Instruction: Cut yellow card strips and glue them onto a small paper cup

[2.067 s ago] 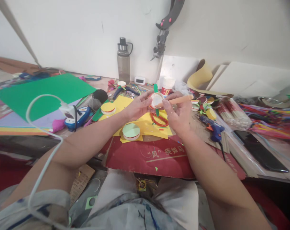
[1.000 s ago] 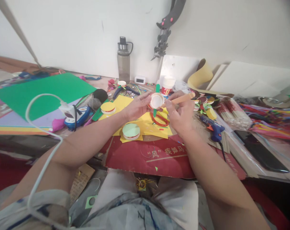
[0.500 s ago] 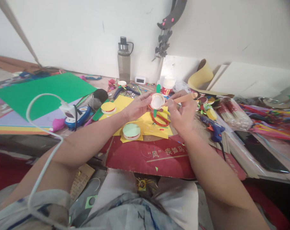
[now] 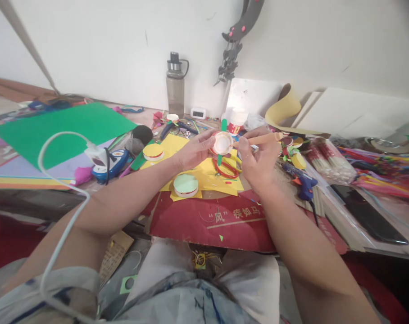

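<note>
A small white round piece with green tabs (image 4: pixel 222 143) is held in the left hand (image 4: pixel 200 150), and an orange stick (image 4: pixel 263 139) is gripped in the right hand (image 4: pixel 259 157).

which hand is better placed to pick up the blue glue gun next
Right, I'd say: the blue glue gun lies nearer the right hand, while the left hand holds the shallow cup farther off. The peach stick would need setting down first.
</note>
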The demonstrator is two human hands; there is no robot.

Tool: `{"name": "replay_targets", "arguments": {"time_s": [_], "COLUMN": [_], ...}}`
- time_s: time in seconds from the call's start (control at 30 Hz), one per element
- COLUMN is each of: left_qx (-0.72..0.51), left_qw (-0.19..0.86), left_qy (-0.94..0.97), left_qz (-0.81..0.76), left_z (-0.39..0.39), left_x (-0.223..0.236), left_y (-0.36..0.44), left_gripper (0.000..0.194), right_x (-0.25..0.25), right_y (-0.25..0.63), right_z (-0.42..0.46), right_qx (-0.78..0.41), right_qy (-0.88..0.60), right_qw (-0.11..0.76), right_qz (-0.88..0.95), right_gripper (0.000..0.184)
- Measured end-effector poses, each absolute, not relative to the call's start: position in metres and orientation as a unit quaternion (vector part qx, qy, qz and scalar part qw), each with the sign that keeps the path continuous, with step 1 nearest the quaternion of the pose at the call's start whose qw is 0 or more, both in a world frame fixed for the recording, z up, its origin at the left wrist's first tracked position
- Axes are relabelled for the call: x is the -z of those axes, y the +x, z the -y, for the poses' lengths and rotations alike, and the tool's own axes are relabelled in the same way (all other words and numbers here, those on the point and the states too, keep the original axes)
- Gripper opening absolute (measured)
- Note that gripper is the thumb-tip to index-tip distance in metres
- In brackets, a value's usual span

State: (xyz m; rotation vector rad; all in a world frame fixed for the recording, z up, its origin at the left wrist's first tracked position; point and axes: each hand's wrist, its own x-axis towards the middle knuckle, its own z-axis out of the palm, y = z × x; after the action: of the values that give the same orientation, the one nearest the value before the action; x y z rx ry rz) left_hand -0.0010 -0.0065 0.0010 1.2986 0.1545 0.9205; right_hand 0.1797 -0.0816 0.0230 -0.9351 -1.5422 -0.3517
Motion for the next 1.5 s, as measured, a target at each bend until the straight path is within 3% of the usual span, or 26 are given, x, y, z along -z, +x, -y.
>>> {"name": "replay_targets", "arguments": {"time_s": [0.83,1.07,1.5], "left_qx": [-0.414,-0.426,-0.416], "left_qw": [0.701,0.721,0.721], "left_qy": [0.574,0.537,0.547], "left_qz": [-0.088,-0.106,-0.091], "left_z": [0.007,0.014,0.008], "left_x": [0.001,-0.003,0.001], "left_y": [0.0,0.003,0.002], "left_gripper": [0.056,0.042,0.051], "right_x": [-0.024,-0.024,-0.021], "right_y": [0.174,0.173,0.169], "right_z": [0.084,0.086,0.084], "right_qx": [0.143,0.114,0.107], "right_qy": [-0.357,-0.365,-0.386], "right_qw": [0.647,0.629,0.617], "right_qz": [0.658,0.677,0.677], "right_gripper": [0.022,0.018,0.025]}}
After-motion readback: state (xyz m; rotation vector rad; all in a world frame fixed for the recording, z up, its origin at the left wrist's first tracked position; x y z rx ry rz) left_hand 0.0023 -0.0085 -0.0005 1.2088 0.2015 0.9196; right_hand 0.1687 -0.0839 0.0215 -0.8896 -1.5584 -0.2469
